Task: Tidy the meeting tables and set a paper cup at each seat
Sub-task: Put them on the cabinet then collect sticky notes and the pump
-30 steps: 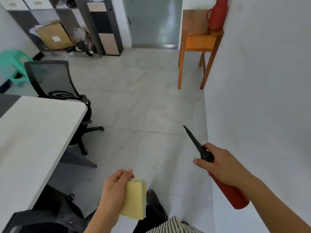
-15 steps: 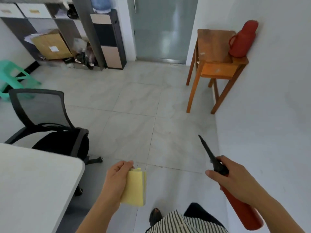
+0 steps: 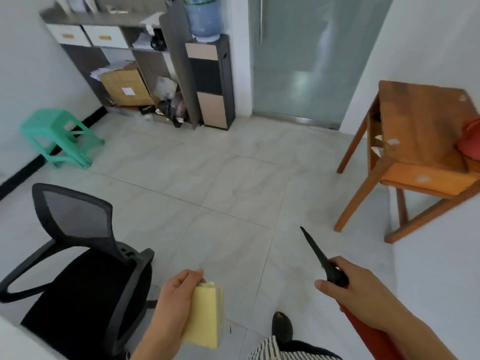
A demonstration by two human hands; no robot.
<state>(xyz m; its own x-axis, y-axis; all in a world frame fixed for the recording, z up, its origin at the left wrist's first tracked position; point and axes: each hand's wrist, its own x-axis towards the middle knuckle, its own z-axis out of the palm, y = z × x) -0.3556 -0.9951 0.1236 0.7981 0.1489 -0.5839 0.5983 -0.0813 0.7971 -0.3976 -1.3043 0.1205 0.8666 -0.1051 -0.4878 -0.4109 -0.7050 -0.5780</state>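
Note:
My left hand [image 3: 174, 305] grips a yellow pad of sticky notes [image 3: 205, 317] low in the middle of the view, thumb and fingers curled round its edge. My right hand [image 3: 354, 289] holds a red hand pump with a black pointed nozzle [image 3: 320, 258]; the nozzle points up and away over the floor, and the red barrel [image 3: 368, 333] runs down under my forearm. A corner of the white meeting table [image 3: 15, 341] shows at the bottom left. No paper cup is in view.
A black mesh office chair [image 3: 78, 261] stands left of me. A wooden side table [image 3: 415, 141] with a red object at its edge stands against the right wall. A green plastic stool [image 3: 59, 136], cluttered shelves [image 3: 124, 61], a water dispenser [image 3: 210, 74] and a glass door [image 3: 309, 58] are ahead.
The view has moved forward and turned left: the meeting table has slid almost out of frame, the shelves and stool have come into view. Both hands keep their holds.

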